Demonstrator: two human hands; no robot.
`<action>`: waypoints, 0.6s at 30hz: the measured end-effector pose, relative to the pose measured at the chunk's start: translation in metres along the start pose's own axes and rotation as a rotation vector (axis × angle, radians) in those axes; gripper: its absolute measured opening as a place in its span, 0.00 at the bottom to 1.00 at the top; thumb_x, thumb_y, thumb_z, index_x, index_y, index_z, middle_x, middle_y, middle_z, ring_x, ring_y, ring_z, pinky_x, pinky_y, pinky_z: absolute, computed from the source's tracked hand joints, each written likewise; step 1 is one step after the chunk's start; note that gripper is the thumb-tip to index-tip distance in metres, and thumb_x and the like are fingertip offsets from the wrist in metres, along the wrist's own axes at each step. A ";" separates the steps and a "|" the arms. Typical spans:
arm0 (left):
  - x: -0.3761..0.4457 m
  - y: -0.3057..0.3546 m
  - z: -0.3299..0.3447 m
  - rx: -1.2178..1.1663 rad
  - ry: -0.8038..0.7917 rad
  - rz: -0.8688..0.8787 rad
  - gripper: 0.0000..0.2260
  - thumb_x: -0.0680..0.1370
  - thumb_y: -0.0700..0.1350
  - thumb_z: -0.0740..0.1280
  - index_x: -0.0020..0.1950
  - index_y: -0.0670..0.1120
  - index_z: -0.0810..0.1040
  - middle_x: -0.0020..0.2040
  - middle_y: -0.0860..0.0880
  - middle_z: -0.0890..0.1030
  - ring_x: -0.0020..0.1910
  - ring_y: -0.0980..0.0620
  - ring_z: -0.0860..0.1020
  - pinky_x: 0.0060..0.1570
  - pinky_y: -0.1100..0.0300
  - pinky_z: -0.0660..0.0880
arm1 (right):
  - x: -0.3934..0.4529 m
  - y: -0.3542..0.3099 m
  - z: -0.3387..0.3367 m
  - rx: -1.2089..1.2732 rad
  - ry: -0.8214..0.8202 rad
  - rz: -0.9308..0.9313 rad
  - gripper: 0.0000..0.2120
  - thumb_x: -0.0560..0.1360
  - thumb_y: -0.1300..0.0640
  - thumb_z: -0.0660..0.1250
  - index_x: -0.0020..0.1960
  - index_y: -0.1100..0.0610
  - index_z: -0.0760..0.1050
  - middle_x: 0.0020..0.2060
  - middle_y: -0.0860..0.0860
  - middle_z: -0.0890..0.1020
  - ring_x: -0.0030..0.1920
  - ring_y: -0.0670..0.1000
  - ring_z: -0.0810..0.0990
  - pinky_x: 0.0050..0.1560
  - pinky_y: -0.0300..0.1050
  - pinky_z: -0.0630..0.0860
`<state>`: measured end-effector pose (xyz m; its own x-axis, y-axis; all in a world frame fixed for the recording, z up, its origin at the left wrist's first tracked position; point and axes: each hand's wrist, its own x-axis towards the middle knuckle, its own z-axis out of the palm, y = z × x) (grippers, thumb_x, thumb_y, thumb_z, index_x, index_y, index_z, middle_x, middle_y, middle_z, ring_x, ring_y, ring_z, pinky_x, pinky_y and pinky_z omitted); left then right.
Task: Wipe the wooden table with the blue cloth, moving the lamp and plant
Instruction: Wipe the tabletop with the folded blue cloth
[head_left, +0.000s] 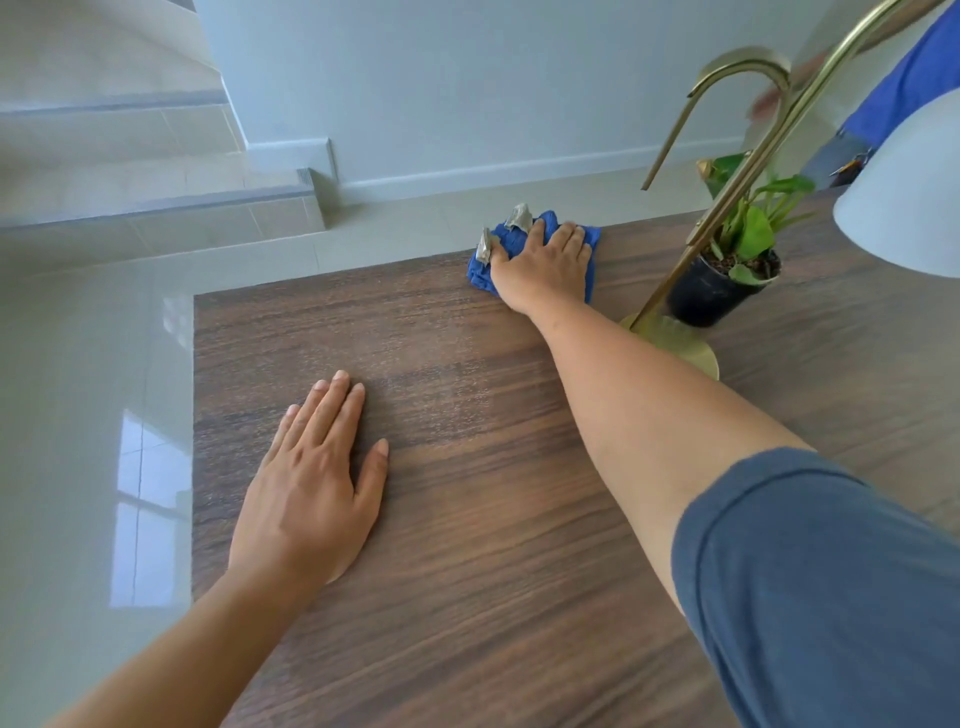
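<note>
A dark wooden table (467, 519) fills the lower middle of the view. The crumpled blue cloth (511, 241) lies at its far edge under my right hand (545, 265), which presses flat on it with spread fingers. My left hand (317, 478) rests flat on the bare wood near the table's left edge. A brass lamp stands to the right, its round base (685, 348) just behind my right forearm, its stem (727, 208) leaning up to the right and its white shade (904, 202) at the right edge. Behind the stem stands a green plant in a black pot (717, 291).
Glossy pale tiled floor (93, 415) lies left of and beyond the table. Tiled steps (130, 171) rise at the upper left beside a white wall (467, 78). Another person in blue clothing (909, 83) is partly visible at the upper right behind the lamp.
</note>
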<state>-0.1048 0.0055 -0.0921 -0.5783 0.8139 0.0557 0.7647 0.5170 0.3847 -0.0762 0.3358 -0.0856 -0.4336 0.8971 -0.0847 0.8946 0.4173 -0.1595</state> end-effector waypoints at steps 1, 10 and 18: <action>0.000 0.001 0.000 -0.003 0.004 0.001 0.31 0.81 0.62 0.46 0.81 0.50 0.55 0.81 0.56 0.51 0.79 0.61 0.44 0.78 0.60 0.42 | 0.004 -0.001 -0.001 0.001 -0.005 0.015 0.41 0.79 0.32 0.44 0.81 0.59 0.48 0.79 0.66 0.47 0.79 0.65 0.44 0.78 0.60 0.41; 0.001 -0.002 0.000 0.010 -0.012 0.005 0.32 0.81 0.63 0.45 0.82 0.50 0.54 0.81 0.55 0.50 0.79 0.60 0.43 0.78 0.59 0.42 | -0.086 -0.002 0.015 0.001 -0.012 -0.117 0.41 0.79 0.31 0.42 0.82 0.59 0.45 0.79 0.65 0.44 0.79 0.63 0.41 0.78 0.59 0.39; -0.001 0.000 0.001 -0.017 0.013 -0.001 0.31 0.81 0.63 0.46 0.82 0.51 0.53 0.81 0.56 0.50 0.79 0.62 0.43 0.78 0.60 0.42 | 0.023 0.006 -0.001 -0.016 0.009 0.142 0.43 0.79 0.31 0.43 0.81 0.60 0.46 0.79 0.66 0.46 0.79 0.65 0.42 0.78 0.60 0.39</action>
<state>-0.1040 0.0054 -0.0925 -0.5827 0.8099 0.0676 0.7594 0.5129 0.4004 -0.0812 0.3592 -0.0875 -0.3016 0.9485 -0.0970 0.9486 0.2882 -0.1309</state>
